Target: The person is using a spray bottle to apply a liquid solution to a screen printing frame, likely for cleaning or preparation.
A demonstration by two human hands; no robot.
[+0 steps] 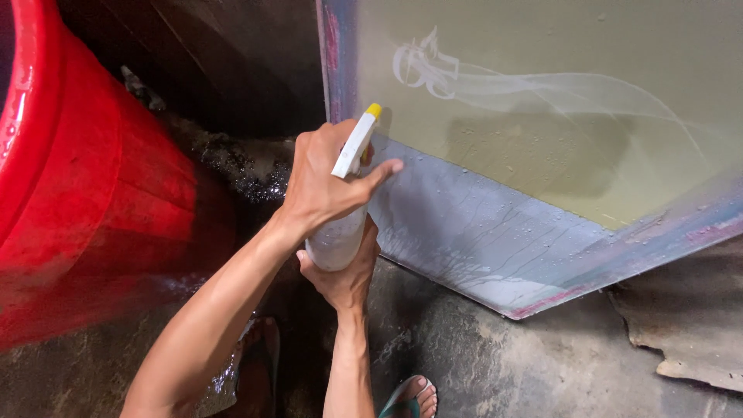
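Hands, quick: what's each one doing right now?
Left hand: closed around the top of the spray bottle, one finger out along the trigger.
Right hand: closed around the bottle's bottom.

The spray bottle (340,224) is milky white, with a white trigger head and a small yellow nozzle tip. The printing screen (542,116) shows a dull olive-green mesh carrying a pale, whitish swirl design with long thin trailing lines. Its frame (480,240) is grey-blue, streaked with fine dark lines, speckled with water drops, and edged in pinkish red. The big tub (85,193) is glossy bright red with ribbed bands. The floor (503,364) is dark, blotchy grey-brown. A teal flip-flop (402,402) peeks in below.
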